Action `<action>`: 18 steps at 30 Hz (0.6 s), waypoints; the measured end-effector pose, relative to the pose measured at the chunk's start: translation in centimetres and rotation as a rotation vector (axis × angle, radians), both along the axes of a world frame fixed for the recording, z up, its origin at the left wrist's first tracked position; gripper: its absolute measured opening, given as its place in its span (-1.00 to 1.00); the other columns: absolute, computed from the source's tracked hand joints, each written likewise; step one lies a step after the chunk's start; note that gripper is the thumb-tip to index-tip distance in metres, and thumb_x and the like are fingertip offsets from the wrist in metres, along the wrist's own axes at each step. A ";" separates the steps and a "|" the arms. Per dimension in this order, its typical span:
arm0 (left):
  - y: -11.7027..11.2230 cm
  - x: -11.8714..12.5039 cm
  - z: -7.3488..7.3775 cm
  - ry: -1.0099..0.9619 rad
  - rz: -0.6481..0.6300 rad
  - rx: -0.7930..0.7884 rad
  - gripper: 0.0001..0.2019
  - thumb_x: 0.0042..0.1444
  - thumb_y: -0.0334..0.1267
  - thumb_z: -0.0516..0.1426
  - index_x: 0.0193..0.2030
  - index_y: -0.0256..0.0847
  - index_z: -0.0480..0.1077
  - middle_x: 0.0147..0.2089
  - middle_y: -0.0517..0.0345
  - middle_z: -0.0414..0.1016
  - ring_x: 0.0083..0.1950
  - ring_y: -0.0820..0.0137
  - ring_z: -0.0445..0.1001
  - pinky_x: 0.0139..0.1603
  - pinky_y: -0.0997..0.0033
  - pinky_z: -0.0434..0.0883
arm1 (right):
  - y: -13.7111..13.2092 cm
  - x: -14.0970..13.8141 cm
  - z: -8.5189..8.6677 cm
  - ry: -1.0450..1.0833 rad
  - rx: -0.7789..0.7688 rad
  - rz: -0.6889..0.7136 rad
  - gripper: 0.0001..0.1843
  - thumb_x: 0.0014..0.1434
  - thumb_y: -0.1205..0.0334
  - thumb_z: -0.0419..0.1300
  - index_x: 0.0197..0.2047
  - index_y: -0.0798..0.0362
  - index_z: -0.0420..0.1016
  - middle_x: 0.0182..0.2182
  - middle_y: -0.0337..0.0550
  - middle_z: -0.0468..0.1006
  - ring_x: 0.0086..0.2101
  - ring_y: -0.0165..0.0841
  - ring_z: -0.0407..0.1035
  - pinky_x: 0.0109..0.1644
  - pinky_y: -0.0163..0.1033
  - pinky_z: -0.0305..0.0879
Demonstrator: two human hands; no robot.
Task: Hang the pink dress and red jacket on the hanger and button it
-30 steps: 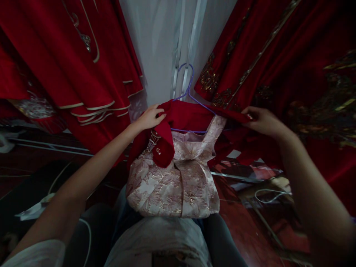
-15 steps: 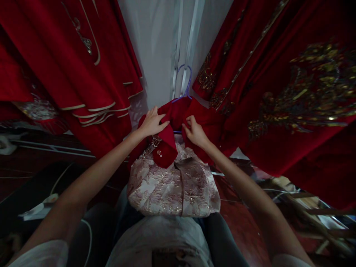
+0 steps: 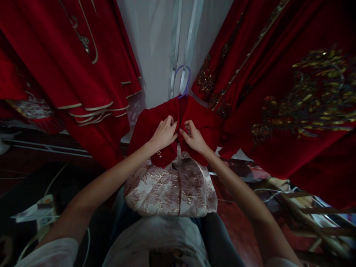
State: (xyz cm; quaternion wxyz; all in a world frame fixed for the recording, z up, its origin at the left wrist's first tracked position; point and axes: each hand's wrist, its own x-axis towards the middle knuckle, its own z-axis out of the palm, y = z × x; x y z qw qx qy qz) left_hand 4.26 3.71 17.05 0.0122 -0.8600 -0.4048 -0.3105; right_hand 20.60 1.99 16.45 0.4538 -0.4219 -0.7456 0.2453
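Observation:
A short red jacket [image 3: 151,120] hangs on a purple hanger [image 3: 187,79] in front of me, over a pale pink brocade garment [image 3: 167,189] with a metallic floral pattern. My left hand [image 3: 166,134] grips the left front edge of the jacket, its fingers closed on the cloth. Opposite it, my right hand [image 3: 194,137] pinches the right front edge. Only a narrow gap parts the two edges between my hands. A small beaded ornament [image 3: 159,153] shows on the left front panel, below my left wrist.
Red garments with pale piping [image 3: 97,85] hang at the left, and red garments with gold embroidery [image 3: 311,100] at the right. Metal rails [image 3: 187,40] run up the wall behind. A white power strip [image 3: 46,211] lies lower left; a wooden rack [image 3: 306,211] stands lower right.
My left hand has moved right and slightly down, drawing the jacket's left front over toward the right one. The collar opening has narrowed; the folded-back panel now lies flatter.

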 end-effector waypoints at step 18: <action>-1.4 -1.4 -2.1 -0.376 -0.045 -0.151 -0.94 0.11 -0.30 0.10 -0.29 -0.14 0.39 -0.31 0.15 0.55 -0.29 0.35 0.53 -0.23 0.38 0.42 | -2.2 -0.6 -1.1 0.318 -0.072 -0.010 -0.63 0.00 -0.02 0.31 -0.18 -0.05 0.38 -0.24 -0.17 0.55 -0.22 -0.31 0.48 -0.10 -0.14 0.48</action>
